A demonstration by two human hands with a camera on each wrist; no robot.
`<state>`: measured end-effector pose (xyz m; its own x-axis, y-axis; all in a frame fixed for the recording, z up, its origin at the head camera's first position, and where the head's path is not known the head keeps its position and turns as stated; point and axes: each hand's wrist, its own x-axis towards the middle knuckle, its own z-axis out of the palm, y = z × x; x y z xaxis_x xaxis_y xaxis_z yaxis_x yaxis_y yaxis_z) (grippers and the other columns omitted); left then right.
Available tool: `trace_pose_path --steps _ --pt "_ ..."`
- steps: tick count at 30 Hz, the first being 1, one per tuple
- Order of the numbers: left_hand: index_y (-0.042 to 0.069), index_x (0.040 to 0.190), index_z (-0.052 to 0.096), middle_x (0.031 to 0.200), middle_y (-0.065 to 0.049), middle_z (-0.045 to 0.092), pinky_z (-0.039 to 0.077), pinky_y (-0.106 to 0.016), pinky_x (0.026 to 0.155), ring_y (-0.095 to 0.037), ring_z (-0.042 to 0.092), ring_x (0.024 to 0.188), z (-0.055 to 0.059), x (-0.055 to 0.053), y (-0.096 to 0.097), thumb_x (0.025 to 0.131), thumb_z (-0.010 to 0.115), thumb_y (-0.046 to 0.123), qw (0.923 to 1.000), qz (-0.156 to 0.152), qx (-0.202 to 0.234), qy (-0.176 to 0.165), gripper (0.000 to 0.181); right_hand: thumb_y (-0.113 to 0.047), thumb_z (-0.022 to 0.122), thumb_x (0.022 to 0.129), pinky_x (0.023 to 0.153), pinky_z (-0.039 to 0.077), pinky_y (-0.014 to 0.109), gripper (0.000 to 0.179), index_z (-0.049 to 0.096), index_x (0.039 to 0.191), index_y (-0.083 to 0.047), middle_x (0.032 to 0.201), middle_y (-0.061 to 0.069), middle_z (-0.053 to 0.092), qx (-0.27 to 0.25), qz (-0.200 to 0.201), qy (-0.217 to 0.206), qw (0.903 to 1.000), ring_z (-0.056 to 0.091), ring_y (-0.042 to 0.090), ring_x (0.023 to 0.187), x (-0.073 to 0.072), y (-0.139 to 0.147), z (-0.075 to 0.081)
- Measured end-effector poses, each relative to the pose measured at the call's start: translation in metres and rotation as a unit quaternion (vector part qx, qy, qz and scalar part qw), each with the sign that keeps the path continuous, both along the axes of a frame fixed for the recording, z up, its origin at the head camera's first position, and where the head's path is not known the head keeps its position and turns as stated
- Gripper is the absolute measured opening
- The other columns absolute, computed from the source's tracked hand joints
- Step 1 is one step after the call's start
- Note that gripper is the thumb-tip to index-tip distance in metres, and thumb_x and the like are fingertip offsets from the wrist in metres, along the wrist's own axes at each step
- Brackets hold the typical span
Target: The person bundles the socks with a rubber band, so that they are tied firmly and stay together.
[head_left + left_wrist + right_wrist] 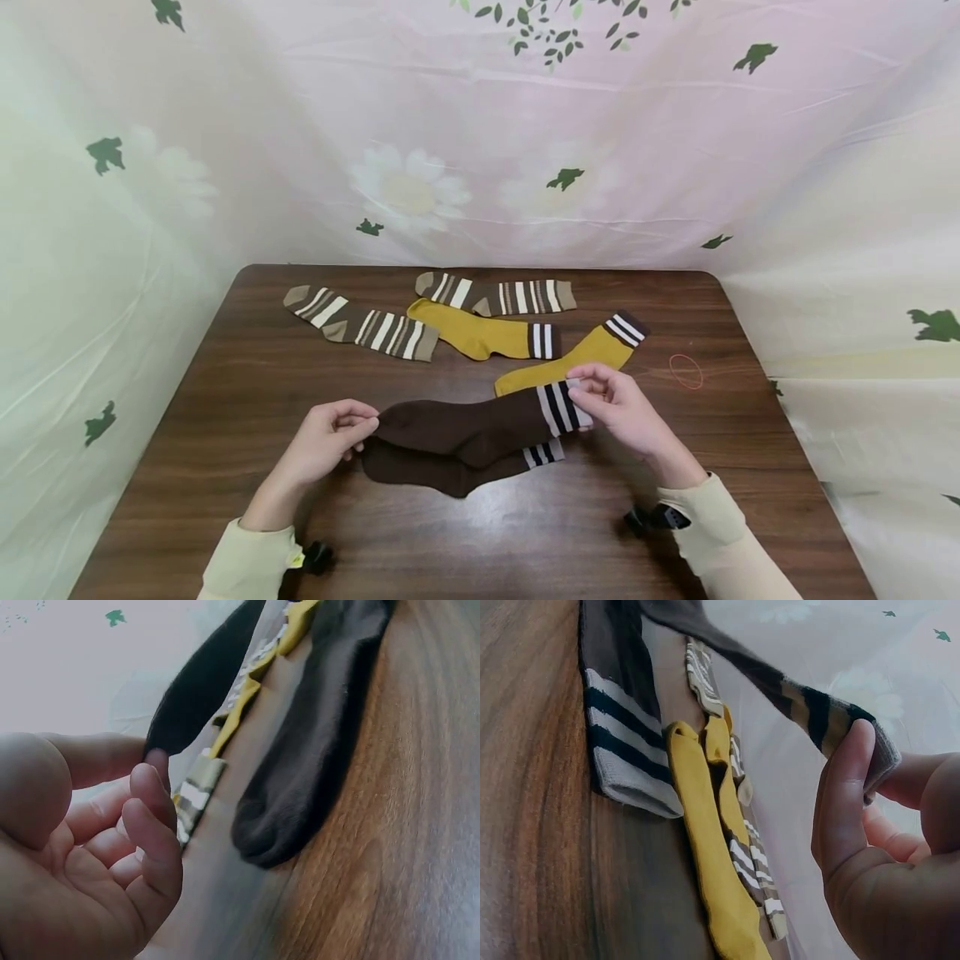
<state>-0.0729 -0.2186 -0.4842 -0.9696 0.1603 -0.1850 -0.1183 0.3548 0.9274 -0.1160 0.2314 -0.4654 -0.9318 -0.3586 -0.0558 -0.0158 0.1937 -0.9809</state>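
Note:
Stretched between my two hands is a dark brown sock (450,427) with a black-and-grey striped cuff, raised off the table. The left hand (333,437) pinches its toe between thumb and fingertips, which the left wrist view shows close up. At the other end the right hand (618,408) pinches the striped cuff (832,720). A second brown sock (435,473) of the same kind lies flat on the table below, partly hidden by the raised one in the head view; its cuff (630,742) shows in the right wrist view.
Behind lie two mustard socks (487,329) with striped dark cuffs, one angled near the right hand. Two brown-and-white striped socks (363,323) lie at the back of the wooden table (225,400). A patterned cloth (480,125) hangs around the table's back and sides.

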Motion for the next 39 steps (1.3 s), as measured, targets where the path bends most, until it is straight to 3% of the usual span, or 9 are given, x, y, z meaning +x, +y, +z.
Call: trace_pose_path --steps 10,16,21,29,34,39 --pt "-0.009 0.112 0.069 0.081 -0.019 0.067 0.054 -0.028 0.056 -0.014 0.06 0.065 0.007 0.013 -0.016 0.101 0.07 0.011 0.999 -0.015 0.029 -0.03 0.023 -0.007 0.061 0.106 0.061 0.062 0.036 0.031 0.052 0.13 0.011 0.092 0.003 0.063 0.0 0.015 -0.036 0.9993 0.059 0.008 0.069 0.005 0.0 -0.007" --pt "-0.011 0.114 0.068 0.08 -0.015 0.067 0.055 -0.028 0.058 -0.013 0.061 0.066 0.0 0.016 -0.023 0.102 0.069 0.009 0.9985 -0.022 0.026 -0.043 0.023 -0.008 0.062 0.106 0.064 0.063 0.034 0.036 0.05 0.134 0.011 0.092 0.002 0.062 -0.006 0.032 -0.092 0.9952 0.059 0.009 0.073 0.007 -0.005 -0.022" --pt "-0.012 0.113 0.067 0.08 -0.013 0.067 0.055 -0.028 0.057 -0.014 0.061 0.066 -0.007 0.016 -0.025 0.102 0.069 0.008 0.9986 -0.025 0.027 -0.037 0.023 -0.007 0.061 0.106 0.063 0.061 0.03 0.037 0.048 0.134 0.014 0.091 0.004 0.059 -0.012 0.044 -0.109 0.993 0.058 0.009 0.074 0.009 -0.011 -0.034" --pt "-0.01 0.111 0.069 0.08 -0.012 0.068 0.053 -0.027 0.055 -0.013 0.061 0.065 -0.015 0.015 -0.025 0.1 0.07 0.005 0.9993 -0.028 -0.01 -0.021 0.018 -0.005 0.064 0.104 0.065 0.063 0.035 0.033 0.053 0.13 0.012 0.094 0.013 0.062 0.048 0.051 -0.081 0.9943 0.061 0.013 0.076 0.011 -0.013 -0.04" --pt "-0.007 0.108 0.072 0.078 -0.01 0.07 0.051 -0.027 0.055 -0.013 0.061 0.064 -0.018 0.017 -0.024 0.099 0.071 0.004 0.9984 -0.025 -0.046 -0.021 0.015 -0.004 0.066 0.103 0.063 0.061 0.031 0.029 0.057 0.127 0.009 0.096 0.015 0.066 0.093 0.053 -0.044 0.9933 0.064 0.013 0.074 0.011 -0.012 -0.042" --pt "-0.008 0.104 0.072 0.079 -0.01 0.07 0.053 -0.027 0.057 -0.013 0.062 0.065 -0.018 0.017 -0.023 0.097 0.071 0.002 0.998 -0.038 -0.048 -0.016 0.012 -0.005 0.067 0.102 0.062 0.057 0.028 0.027 0.059 0.125 0.008 0.094 0.014 0.067 0.117 0.055 -0.019 0.9915 0.064 0.014 0.071 0.011 -0.013 -0.041"
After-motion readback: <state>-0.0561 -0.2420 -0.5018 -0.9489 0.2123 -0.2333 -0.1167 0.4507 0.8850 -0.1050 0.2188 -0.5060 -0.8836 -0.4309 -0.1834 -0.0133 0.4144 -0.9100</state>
